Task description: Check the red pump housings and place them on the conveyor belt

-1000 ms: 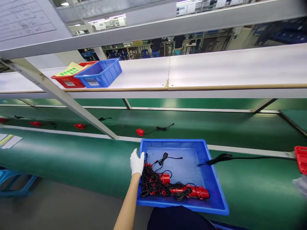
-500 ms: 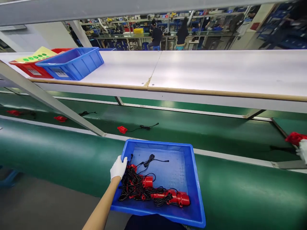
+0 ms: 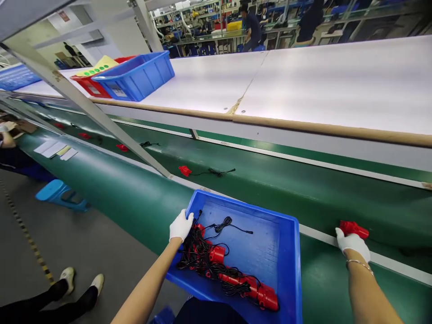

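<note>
Your left hand (image 3: 181,226), in a white glove, has its grip closed on the blue bin (image 3: 256,247) at its left wall, near the far corner. The bin stands in front of you at the green table (image 3: 135,193), turned at an angle, its near side close to your dark clothing (image 3: 209,312). Inside it, red parts (image 3: 266,297) lie along the left and near sides, mixed with tangled black cables (image 3: 199,252), and one tied cable coil (image 3: 224,222) lies apart from the heap, toward the far side. Your right hand (image 3: 353,245), also gloved and with a bracelet (image 3: 359,265) at the wrist, is well to the right of the bin, reaching across the white rail (image 3: 317,234). It touches a single red part (image 3: 354,228) at the near edge of the green belt (image 3: 276,193); your fingertips are hidden there, so I cannot tell whether that grip is closed around it or loosened. Further left on the belt, beyond the bin's far left corner, you have another red piece (image 3: 185,170) with its black lead (image 3: 219,172) trailing to the right. Above the belt, the white shelf (image 3: 303,85) carries a blue basket (image 3: 145,76) just beside a red basket (image 3: 91,85).
</note>
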The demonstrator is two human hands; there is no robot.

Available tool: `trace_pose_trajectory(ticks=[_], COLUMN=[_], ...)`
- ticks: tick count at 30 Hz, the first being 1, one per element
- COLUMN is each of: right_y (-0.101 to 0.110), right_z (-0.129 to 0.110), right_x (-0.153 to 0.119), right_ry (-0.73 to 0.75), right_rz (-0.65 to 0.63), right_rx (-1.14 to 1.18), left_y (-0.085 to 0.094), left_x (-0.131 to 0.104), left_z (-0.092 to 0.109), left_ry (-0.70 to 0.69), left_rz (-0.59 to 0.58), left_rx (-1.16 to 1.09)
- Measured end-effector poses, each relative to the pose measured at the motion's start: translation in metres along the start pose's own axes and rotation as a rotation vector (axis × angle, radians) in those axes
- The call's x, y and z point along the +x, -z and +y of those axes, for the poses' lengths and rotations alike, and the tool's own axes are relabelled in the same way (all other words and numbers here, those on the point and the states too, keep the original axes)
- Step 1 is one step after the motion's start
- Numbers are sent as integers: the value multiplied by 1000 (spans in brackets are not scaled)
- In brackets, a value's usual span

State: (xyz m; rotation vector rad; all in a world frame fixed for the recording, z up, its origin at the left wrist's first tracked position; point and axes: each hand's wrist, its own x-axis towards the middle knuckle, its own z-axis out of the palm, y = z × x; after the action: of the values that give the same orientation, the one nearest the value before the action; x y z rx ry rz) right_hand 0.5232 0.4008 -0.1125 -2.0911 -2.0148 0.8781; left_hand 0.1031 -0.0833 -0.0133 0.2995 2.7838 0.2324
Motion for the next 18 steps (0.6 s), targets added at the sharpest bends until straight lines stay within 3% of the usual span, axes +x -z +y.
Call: trace_pose_trajectory(ticks=[3, 6, 10, 13, 16, 18], right_y=[-28, -44, -35, -29, -43, -61], right_z=[4, 5, -3, -16, -28, -34], right_x=[-48, -98, -166, -228, -289, -317], right_ry=[6, 70, 119, 246, 403, 419], right_rz=[-19, -47, -46, -35, -217, -361], right_rx=[-66, -61, -42, -36, -26, -43], left_y=[-1, -1, -2, -2, -1, 0], left_x=[-2, -3, -2, -1, -1, -2], left_z=[-2, -5, -8, -11, -12, -13], left_ry=[-29, -53, -58, -74, -85, -92], left_rz=[11, 7, -14, -32, -51, -60], left_rx=[-12, -30, -53, -76, -98, -114])
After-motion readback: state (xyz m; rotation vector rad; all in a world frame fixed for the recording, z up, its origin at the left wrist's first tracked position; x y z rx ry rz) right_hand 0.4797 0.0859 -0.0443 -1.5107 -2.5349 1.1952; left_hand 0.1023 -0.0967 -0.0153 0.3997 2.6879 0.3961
